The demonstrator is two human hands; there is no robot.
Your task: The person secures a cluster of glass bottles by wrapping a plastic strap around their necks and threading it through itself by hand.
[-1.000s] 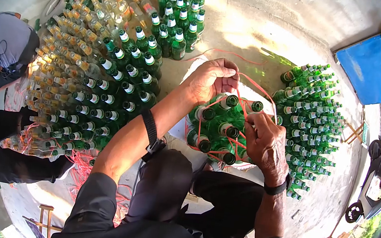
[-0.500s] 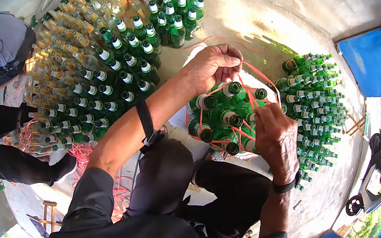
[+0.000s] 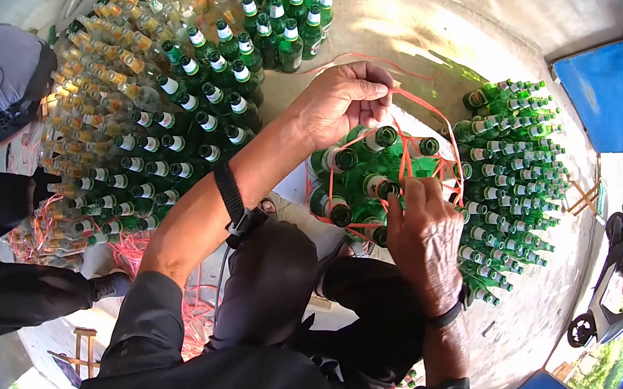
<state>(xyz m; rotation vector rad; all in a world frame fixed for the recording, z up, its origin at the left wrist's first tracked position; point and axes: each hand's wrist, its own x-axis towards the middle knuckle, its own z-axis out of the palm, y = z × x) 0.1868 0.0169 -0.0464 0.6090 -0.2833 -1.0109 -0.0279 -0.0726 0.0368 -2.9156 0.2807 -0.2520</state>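
Note:
My left hand (image 3: 352, 101) pinches a red plastic strap (image 3: 438, 114) between thumb and fingertips, above a bundle of green glass bottles (image 3: 359, 165). From there the strap curves over to the bundle's right side. More red strands cross between the bottle necks and loop round the outside. My right hand (image 3: 430, 231) is over the bundle's right part, its fingers curled where a strand runs under them. Its thumb is beside the mouth of a middle bottle (image 3: 380, 189). The right fingertips are partly hidden. The bundle stands upright in front of my knees.
Clear bottles (image 3: 105, 78) and green bottles (image 3: 205, 100) crowd the left floor; another green group (image 3: 514, 167) stands at right. Tangled red strap (image 3: 130, 252) lies near my left leg. Another person's dark trouser leg (image 3: 34, 295) is at left. A scooter (image 3: 612, 292) stands far right.
My right hand has moved left and down, its fingers now nearer the middle bottle. My left hand has shifted slightly left and up with the strap. The other person's foot has moved slightly.

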